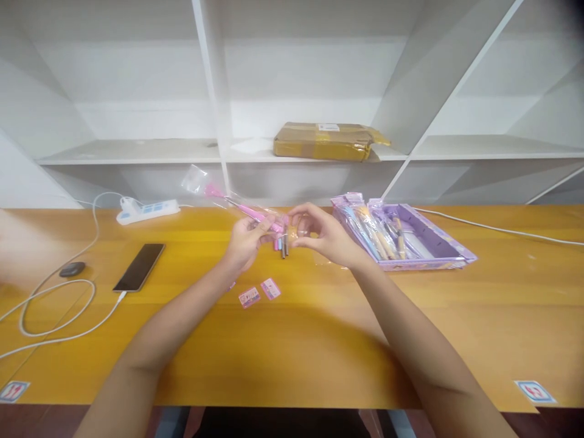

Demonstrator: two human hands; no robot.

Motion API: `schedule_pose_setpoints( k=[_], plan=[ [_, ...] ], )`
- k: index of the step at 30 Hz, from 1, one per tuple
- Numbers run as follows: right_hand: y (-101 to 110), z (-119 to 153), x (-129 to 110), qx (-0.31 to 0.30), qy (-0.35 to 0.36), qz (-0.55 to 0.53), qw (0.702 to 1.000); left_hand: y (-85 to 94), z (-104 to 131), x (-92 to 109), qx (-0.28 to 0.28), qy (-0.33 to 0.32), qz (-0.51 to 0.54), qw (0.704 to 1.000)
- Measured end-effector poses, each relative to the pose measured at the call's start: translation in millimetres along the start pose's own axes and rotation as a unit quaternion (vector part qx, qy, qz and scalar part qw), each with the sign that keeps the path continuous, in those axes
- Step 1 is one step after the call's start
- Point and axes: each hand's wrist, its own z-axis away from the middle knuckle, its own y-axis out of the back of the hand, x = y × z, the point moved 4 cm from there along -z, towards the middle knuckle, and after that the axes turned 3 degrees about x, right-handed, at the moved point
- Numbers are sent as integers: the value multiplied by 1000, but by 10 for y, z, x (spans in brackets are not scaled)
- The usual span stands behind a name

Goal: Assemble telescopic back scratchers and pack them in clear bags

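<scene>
My left hand (245, 243) is closed round a clear plastic bag (196, 179) with a long pink pen-like stick (250, 213) inside, tilted up to the left. The stick's flared pink tip points toward the shelf. At the bag's lower right end, my right hand (322, 234) has its thumb and fingers curled in, gripping the clear plastic. Just under the hands, several short thin sticks (283, 246) in pink, blue and dark grey show; whether they lie on the desk or are held is unclear. Nearer me lie two small pink printed cards (249, 297).
On the right stands a purple tray (440, 240) of bagged pen-like sticks (371, 234). A phone (139, 267) with a white cable, a black fob-like object (72, 269) and a power strip (148, 211) are left. A taped cardboard box (323, 141) sits on the shelf behind.
</scene>
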Motion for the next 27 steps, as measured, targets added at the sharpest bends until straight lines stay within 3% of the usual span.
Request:
schedule_pose_setpoints(
  k=[4, 11, 19, 27],
  plan=[
    [84, 14, -43, -25, 74, 49, 996, 73, -56, 90, 2, 18, 6, 1000],
    [138, 30, -158, 22, 188, 116, 975, 107, -68, 91, -44, 27, -31, 998],
    [59, 9, -164, -5, 162, 113, 980, 31, -6, -51, -115, 51, -109, 986],
    [15, 3, -106, 37, 175, 147, 973, -37, 59, -109, -177, 88, -159, 967]
  ],
)
